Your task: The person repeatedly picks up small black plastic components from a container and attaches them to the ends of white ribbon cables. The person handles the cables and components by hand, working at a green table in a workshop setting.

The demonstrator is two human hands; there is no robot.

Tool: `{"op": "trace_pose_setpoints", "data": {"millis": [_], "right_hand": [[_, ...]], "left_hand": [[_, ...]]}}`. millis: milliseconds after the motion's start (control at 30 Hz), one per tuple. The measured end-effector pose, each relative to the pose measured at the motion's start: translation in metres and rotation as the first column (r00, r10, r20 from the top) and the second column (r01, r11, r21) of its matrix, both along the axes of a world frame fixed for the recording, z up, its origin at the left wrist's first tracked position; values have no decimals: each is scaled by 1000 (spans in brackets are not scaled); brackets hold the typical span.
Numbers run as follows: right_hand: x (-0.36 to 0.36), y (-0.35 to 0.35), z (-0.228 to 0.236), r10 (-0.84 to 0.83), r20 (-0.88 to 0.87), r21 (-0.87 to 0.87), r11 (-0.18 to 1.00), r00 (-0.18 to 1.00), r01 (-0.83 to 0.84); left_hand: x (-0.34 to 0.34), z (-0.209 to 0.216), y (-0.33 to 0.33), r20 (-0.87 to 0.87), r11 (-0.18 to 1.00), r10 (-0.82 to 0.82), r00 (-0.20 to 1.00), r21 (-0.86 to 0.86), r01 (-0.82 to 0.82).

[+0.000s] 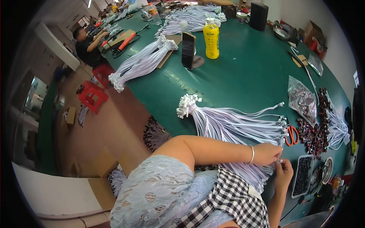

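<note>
Wire bundle lay on the green table; left hand and right hand apparently pinched one white plug. One end seemingly underway; finished and remaining ends indistinguishable.

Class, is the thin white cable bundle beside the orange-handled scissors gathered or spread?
Both: the bundle is gathered at its left end, where white connectors cluster, and fans out toward the scissors.

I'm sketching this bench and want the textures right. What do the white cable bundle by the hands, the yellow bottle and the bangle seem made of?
White cable bundle: likely plastic-sheathed wire, judging by its smooth, bending strands with a soft sheen.
Yellow bottle: probably glossy plastic, given its highlights and capped shape; glass isn't ruled out.
Bangle: apparently polished metal, from its silvery shine.
</note>
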State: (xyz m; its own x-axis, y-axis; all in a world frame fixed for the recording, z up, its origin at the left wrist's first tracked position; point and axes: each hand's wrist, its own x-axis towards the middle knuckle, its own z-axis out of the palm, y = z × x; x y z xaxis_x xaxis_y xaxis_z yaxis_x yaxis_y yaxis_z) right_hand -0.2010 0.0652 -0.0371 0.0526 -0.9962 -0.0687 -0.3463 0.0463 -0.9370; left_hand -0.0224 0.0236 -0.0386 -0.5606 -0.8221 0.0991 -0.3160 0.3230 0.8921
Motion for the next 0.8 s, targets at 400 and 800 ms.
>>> {"op": "trace_pose_setpoints", "data": {"millis": [400,800], "right_hand": [[7,0,-1,43,177,21,999,983,-47],[-44,0,22,-214,-502,-476,877,838,-61]], "left_hand": [[6,-3,-7,-287,932,60,956,358,49],[7,-9,-8,-210,960,-13,978,273,71]]}}
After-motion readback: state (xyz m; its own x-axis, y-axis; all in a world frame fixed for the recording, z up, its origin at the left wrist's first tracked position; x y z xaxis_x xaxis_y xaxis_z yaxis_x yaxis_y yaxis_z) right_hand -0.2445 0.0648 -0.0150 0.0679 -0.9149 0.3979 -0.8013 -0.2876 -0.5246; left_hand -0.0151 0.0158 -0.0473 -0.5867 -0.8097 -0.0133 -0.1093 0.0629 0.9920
